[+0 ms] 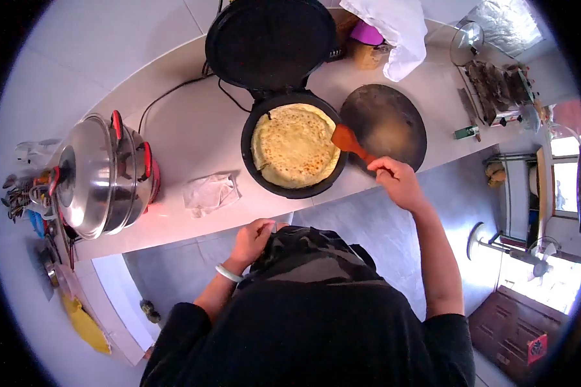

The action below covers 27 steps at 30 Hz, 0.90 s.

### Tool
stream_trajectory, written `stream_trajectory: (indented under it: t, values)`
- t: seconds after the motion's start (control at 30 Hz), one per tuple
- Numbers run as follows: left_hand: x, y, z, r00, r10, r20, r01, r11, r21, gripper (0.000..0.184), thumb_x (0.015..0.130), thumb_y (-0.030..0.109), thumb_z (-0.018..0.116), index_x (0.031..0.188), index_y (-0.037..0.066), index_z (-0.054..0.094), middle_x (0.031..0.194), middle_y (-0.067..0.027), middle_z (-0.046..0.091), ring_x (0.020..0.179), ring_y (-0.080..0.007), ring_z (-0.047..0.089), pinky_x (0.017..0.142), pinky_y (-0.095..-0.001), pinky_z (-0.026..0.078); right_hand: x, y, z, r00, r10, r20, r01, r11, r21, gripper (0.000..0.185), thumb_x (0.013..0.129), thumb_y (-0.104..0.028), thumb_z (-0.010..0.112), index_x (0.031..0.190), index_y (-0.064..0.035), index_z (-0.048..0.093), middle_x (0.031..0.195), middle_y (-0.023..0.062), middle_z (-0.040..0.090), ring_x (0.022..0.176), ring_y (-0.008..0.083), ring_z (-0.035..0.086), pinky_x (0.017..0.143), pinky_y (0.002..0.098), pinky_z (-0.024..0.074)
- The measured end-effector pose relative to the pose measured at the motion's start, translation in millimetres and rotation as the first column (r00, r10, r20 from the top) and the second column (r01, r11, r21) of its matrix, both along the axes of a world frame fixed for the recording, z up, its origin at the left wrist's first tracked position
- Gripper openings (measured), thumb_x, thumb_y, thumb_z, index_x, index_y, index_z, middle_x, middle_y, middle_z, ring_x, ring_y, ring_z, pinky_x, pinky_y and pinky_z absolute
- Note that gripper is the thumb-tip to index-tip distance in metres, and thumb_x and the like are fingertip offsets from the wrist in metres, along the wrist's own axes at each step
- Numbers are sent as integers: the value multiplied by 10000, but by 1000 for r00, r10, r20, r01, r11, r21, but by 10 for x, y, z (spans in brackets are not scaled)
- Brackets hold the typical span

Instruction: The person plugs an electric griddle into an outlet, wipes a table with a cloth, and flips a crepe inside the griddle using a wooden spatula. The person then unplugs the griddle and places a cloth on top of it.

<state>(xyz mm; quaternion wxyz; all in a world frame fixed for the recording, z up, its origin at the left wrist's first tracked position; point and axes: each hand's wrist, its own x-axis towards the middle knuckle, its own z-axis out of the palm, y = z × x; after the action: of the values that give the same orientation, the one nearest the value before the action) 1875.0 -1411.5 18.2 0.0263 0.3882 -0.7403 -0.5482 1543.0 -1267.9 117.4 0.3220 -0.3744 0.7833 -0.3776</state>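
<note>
My right hand (pixel 397 182) is wrapped round the handle of an orange-brown spatula (pixel 346 139). The spatula's blade lies at the right edge of a browned flatbread (pixel 295 145), which fills most of the round electric griddle (pixel 250 164). The griddle's black lid (pixel 270 40) stands raised behind it. Close to my waist, my left hand (pixel 252 240) is closed with its fingers curled against the front of my clothes; what they hold, if anything, is hidden. A pale bracelet (pixel 228 273) circles that wrist.
Right of the griddle lies a round dark pan or board (pixel 384 122) with a pale dusting. A steamer pot (pixel 97 177) with red handles stands left, near a folded cloth (pixel 211 194). Cords run behind the griddle. A gas stove (pixel 497 90) is at the far right, and a fan (pixel 516 253) stands beyond.
</note>
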Motion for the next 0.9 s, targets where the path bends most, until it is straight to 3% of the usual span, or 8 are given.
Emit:
stream_trajectory:
  t: [0.07, 0.17, 0.27, 0.37, 0.47, 0.57, 0.7, 0.9]
  values:
    - [-87, 7, 11, 1000, -24, -19, 24, 1000, -1, 216, 877, 197, 541, 991, 33, 626, 830, -132, 654, 731, -193, 625, 677, -291, 482, 22, -69, 253, 997, 74, -36, -68, 986, 150, 171, 813, -87, 518, 949, -14, 593, 671, 62, 556, 620, 115, 515, 594, 264, 432]
    - [-190, -1, 79, 998, -58, -27, 58, 998, 13, 239, 890, 212, 521, 1006, 29, 620, 871, -115, 657, 775, -178, 622, 707, -285, 478, 87, -210, 446, 969, 203, -144, -185, 974, 131, 168, 807, -142, 516, 871, -11, 600, 693, 149, 599, 624, 219, 591, 608, 342, 463]
    - [-218, -20, 72, 996, -79, -33, 80, 997, 13, 232, 882, 205, 528, 1004, 31, 621, 882, -132, 657, 779, -207, 635, 708, -298, 486, 120, -400, 454, 887, 324, -328, -240, 932, 270, 198, 812, -187, 522, 818, -17, 623, 672, 168, 595, 609, 288, 585, 576, 368, 446]
    - [-195, -23, -31, 996, -68, -62, 68, 998, 7, 222, 873, 193, 547, 996, 23, 619, 856, -150, 653, 751, -216, 637, 691, -309, 489, 140, -604, 370, 855, 355, -378, -213, 905, 367, 270, 807, -258, 516, 773, -18, 636, 712, 218, 588, 674, 383, 574, 628, 438, 449]
    - [-131, -30, -56, 995, -40, -86, 39, 999, -14, 214, 870, 183, 543, 983, 17, 619, 842, -161, 645, 731, -219, 632, 676, -314, 486, 174, -801, 312, 856, 289, -430, -121, 918, 377, 298, 796, -247, 490, 696, -5, 632, 713, 213, 598, 708, 404, 585, 701, 470, 472]
    - [-64, -51, -100, 995, -52, -82, 48, 998, -50, 216, 871, 183, 538, 982, 16, 620, 857, -161, 644, 742, -224, 633, 679, -313, 485, 100, -912, 301, 883, 256, -394, -83, 910, 406, 343, 812, -284, 493, 718, 8, 646, 726, 227, 601, 724, 392, 597, 724, 447, 476]
    - [-42, -83, -98, 998, -52, -30, 53, 998, 18, 228, 883, 191, 527, 996, 17, 620, 907, -146, 654, 792, -207, 633, 713, -298, 485, 68, -947, 498, 947, 163, -276, -32, 906, 423, 435, 831, -394, 529, 707, 0, 662, 607, 190, 580, 618, 261, 596, 648, 342, 456]
    - [-45, -105, -111, 994, -71, -88, 73, 997, 15, 221, 883, 167, 522, 1015, 9, 603, 901, -135, 660, 800, -186, 632, 724, -295, 484, 55, -1137, 451, 970, 70, -232, 46, 887, 460, 524, 811, -490, 536, 671, 1, 659, 627, 129, 611, 625, 229, 591, 672, 326, 463]
